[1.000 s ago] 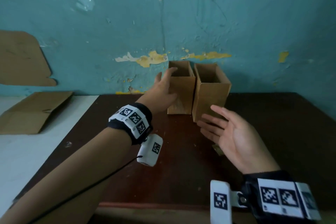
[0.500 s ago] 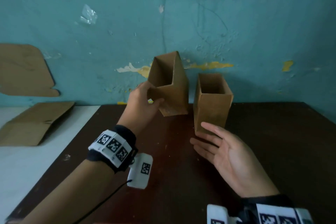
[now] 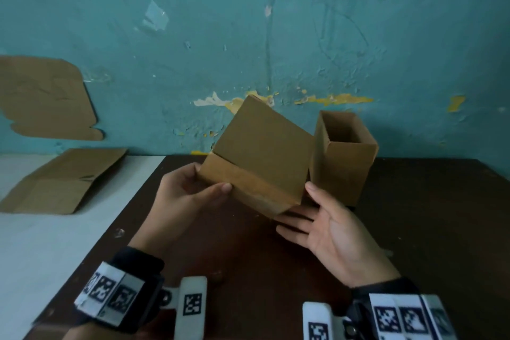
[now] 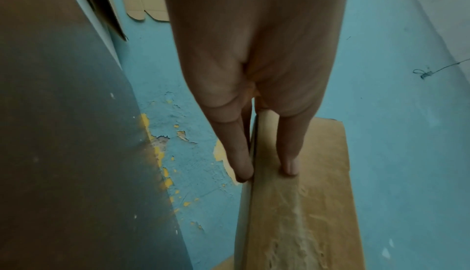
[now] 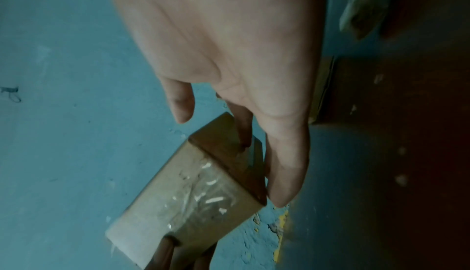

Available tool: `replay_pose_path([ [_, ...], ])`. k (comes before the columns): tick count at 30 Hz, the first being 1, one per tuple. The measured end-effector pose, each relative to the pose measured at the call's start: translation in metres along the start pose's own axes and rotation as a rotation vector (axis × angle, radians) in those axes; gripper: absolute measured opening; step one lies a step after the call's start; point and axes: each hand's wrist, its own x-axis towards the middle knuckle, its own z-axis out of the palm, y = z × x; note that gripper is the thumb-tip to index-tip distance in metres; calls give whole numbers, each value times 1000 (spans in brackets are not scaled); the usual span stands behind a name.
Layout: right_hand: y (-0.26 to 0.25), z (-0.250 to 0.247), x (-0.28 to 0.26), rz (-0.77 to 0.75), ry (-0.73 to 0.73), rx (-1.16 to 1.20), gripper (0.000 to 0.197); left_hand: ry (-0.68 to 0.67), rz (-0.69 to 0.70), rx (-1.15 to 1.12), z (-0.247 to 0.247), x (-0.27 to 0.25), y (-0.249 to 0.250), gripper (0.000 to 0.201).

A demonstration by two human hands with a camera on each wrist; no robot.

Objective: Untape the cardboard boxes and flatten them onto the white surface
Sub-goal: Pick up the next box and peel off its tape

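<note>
My left hand (image 3: pixel 190 196) grips a brown cardboard box (image 3: pixel 262 152) in the air, tilted, its closed end toward me. The thumb lies on that end and the fingers are behind. In the left wrist view my left hand (image 4: pixel 267 169) pinches the box (image 4: pixel 292 224) at its edge. Clear tape (image 5: pixel 203 190) runs over the box (image 5: pixel 165 204). My right hand (image 3: pixel 311 218) is open, palm up, with straight fingers touching the box's lower right corner. A second box (image 3: pixel 342 163) stands upright and open-topped on the dark table (image 3: pixel 427 215).
A flattened cardboard box (image 3: pixel 60 182) lies on the white surface (image 3: pixel 41 251) at the left. Another cardboard piece (image 3: pixel 47 96) hangs against the peeling teal wall. The wall stands close behind both boxes.
My left hand has lifted the left box off the table, turned its closed end toward me and brought it nearer. My right hand has risen to touch its lower corner.
</note>
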Motion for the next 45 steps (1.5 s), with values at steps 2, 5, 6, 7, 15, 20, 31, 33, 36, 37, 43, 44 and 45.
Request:
replay_pose_path([
  [2, 4, 6, 2, -3, -15, -36, 43, -10, -11, -80, 0, -1, -2, 48],
  [5, 9, 11, 6, -24, -51, -81, 43, -24, -8, -154, -2, -3, -5, 61],
  [6, 9, 12, 6, -36, -57, -80, 43, -35, -5, -170, -3, -4, -5, 64],
  [7, 9, 13, 7, -48, -57, -70, 42, -57, -12, -196, -5, -5, -5, 69],
  [15, -11, 18, 5, -215, -94, -210, 42, -119, -89, -380, -15, -8, 18, 85],
  [20, -23, 18, 4, -276, -178, -416, 62, -55, -178, -365, -15, -6, 19, 113],
  [31, -35, 3, 14, -434, -85, -466, 76, -163, 36, -166, -38, -10, 16, 104],
  [33, -28, 5, 13, -464, -121, -469, 82, -224, 55, -89, -34, -13, 14, 103],
  [36, -21, 14, 11, -500, -190, -471, 83, -193, 134, -64, -29, -16, 10, 87],
  [37, -22, 15, 9, -505, -204, -487, 85, -179, 162, -91, -28, -16, 9, 81],
  [43, -28, 21, -2, -418, -180, -1026, 91, -108, 173, -226, -37, -16, 3, 70],
  [44, -29, 21, -1, -462, -148, -1054, 89, -125, 149, -169, -39, -15, 4, 73],
  [45, -31, 20, -1, -520, -118, -1077, 88, -143, 137, -123, -40, -14, 3, 69],
])
